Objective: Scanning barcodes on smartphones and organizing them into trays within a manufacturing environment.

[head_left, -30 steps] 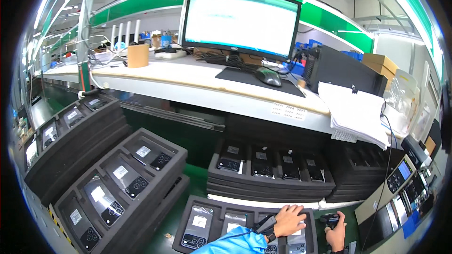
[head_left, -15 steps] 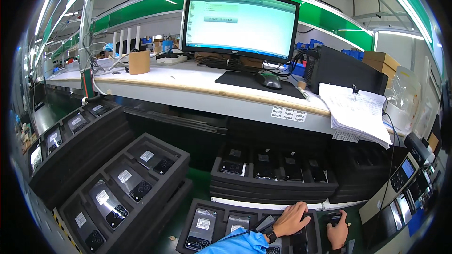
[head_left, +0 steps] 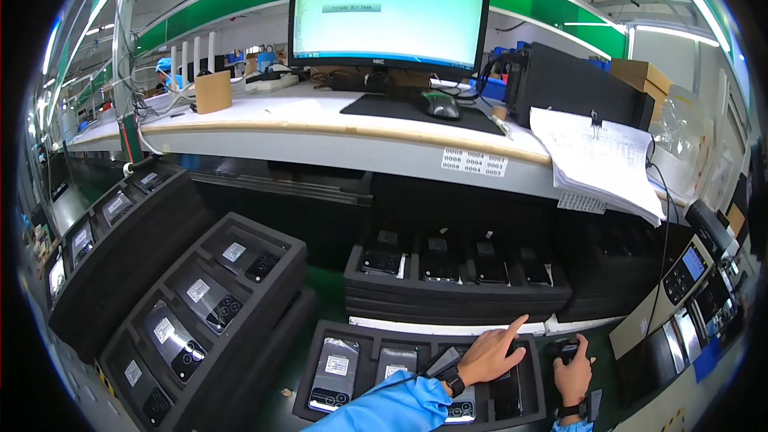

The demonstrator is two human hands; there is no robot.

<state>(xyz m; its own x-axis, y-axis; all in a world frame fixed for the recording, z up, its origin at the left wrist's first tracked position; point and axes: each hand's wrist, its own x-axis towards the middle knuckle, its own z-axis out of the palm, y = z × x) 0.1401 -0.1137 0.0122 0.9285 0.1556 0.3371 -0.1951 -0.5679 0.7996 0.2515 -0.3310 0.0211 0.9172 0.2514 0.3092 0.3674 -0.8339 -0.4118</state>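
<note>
My left hand is over the right part of the near foam tray, palm down, index finger and thumb stretched out and apart. It appears to hold nothing. Beneath it a dark phone stands in the right-hand slot, partly hidden. Two phones in clear film with white labels, a left phone and a middle phone, lie in the slots further left; my blue sleeve covers part of the middle one. Right of the tray, my right hand grips a small black handheld device, whose exact kind I cannot make out.
Labelled phones fill a stacked foam tray on the left and another stack behind the near tray. Above is a white bench with a monitor, mouse and clipped papers. A beige machine stands at right.
My left index finger has stretched out, and the hand looks more spread. My right hand keeps its grip on the black device. The bench and trays sit slightly higher and further left in view.
</note>
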